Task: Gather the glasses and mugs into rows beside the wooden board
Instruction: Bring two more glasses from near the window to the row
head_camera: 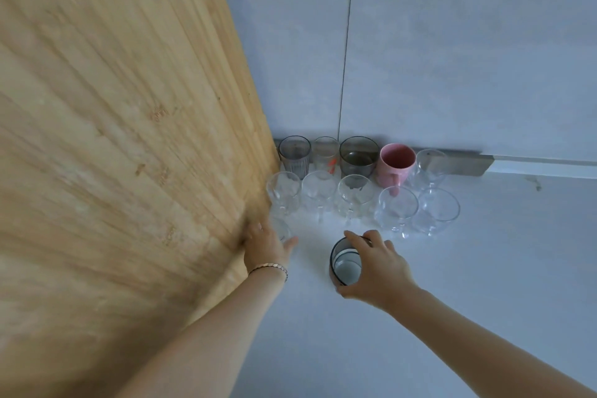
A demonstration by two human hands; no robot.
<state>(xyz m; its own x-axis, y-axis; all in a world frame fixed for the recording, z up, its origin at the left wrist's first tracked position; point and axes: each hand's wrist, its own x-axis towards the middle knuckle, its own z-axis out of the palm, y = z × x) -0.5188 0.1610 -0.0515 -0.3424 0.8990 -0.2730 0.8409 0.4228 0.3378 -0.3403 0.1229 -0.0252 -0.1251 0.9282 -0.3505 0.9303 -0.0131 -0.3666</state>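
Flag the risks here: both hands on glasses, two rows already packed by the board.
1. The right hand grips the dark-tinted round glass by its rim; sliding it forward could knock the closely packed front row of clear stemmed glasses.
2. The left hand covers a small clear glass squeezed against the tall wooden board; it may tip.

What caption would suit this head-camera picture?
Right hand holds a dark glass, left hand a clear one, before two rows beside the wooden board.
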